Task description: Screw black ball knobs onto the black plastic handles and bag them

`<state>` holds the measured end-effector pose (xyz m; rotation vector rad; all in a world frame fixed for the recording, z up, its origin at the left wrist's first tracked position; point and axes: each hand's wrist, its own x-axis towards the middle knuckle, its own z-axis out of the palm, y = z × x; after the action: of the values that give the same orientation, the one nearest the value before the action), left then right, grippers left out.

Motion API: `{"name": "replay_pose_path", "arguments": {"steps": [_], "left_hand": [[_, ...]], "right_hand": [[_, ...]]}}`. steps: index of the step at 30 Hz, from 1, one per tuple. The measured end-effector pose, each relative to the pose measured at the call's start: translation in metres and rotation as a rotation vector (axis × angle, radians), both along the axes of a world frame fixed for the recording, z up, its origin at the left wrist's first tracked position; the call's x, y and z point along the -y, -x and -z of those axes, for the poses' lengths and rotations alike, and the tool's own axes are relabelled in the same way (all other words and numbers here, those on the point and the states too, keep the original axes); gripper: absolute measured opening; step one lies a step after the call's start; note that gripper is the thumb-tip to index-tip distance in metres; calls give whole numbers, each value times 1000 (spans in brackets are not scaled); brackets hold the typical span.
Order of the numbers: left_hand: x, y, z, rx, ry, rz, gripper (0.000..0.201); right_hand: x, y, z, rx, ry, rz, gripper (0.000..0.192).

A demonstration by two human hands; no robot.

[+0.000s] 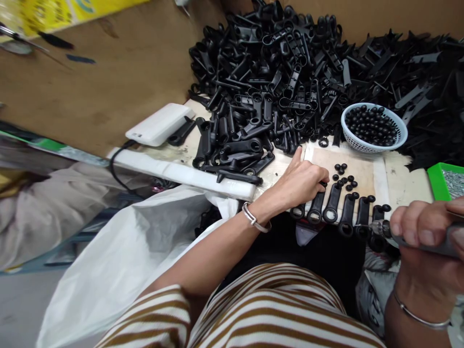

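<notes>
Row of handles (340, 212) between left hand (302, 183) and driver (416, 237)

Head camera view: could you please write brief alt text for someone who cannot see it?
A person's left hand rests on a row of black plastic handles at a workbench edge, while the right hand grips a powered driver beside them. Behind lie a large heap of black parts, a white basket of black caps and a green tray.

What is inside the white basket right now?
The white basket holds small round black caps, heaped close to the rim. The basket's bottom and any lower layers are covered by the top caps, so its depth cannot be seen.
</notes>
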<state>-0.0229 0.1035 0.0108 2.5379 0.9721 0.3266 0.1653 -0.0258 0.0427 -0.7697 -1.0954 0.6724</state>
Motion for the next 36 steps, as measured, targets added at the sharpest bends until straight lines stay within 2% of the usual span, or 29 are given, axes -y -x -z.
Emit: {"name": "replay_pose_path", "arguments": {"steps": [3, 8, 12, 18, 26, 32, 36], "left_hand": [[0, 0, 1, -12, -66, 56, 8], [-4, 2, 2, -33, -211, 172, 21], [-8, 2, 2, -22, -220, 238, 25], [-4, 4, 0, -39, -247, 236, 25], [5, 10, 14, 20, -180, 166, 39], [8, 14, 14, 72, -96, 148, 31], [11, 19, 17, 165, -150, 125, 29]], "right_hand": [[-1, 1, 0, -2, 3, 2, 27], [-2, 3, 0, -21, 4, 16, 26], [-2, 2, 0, -4, -9, 5, 29], [-3, 5, -1, -23, -13, -10, 27], [-1, 2, -4, -3, -9, -3, 26], [2, 4, -4, -13, 32, 88, 25], [0, 6, -5, -24, 22, 91, 26]]}}
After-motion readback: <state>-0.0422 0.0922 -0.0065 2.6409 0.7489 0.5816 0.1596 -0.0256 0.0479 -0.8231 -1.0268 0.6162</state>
